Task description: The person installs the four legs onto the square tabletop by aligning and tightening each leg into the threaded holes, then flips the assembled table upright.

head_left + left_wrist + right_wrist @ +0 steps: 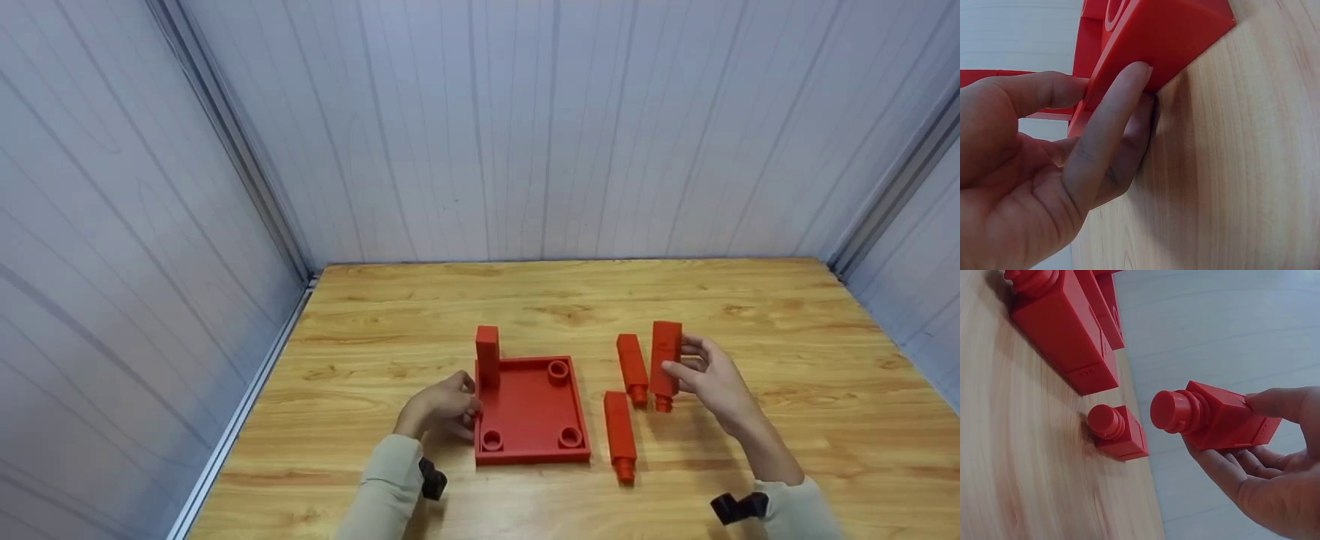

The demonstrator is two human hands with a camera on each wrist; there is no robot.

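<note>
A shallow red tray-like base [529,412] lies on the wooden table, with a round socket in three corners. At its back left corner a red square post [487,352] stands upright. My left hand [448,405] grips the base's left wall; in the left wrist view one fingertip [1072,90] is at the rim and another finger lies along the outer side. Right of the base, my right hand [709,375] holds a red post [1230,416] between thumb and fingers, above the table. Its round threaded end points down in the head view.
Two more red posts lie on the table between the base and my right hand: a far post [632,367] and a near post [619,435], threaded ends toward me. The wooden table [360,337] meets a pale back wall [487,150].
</note>
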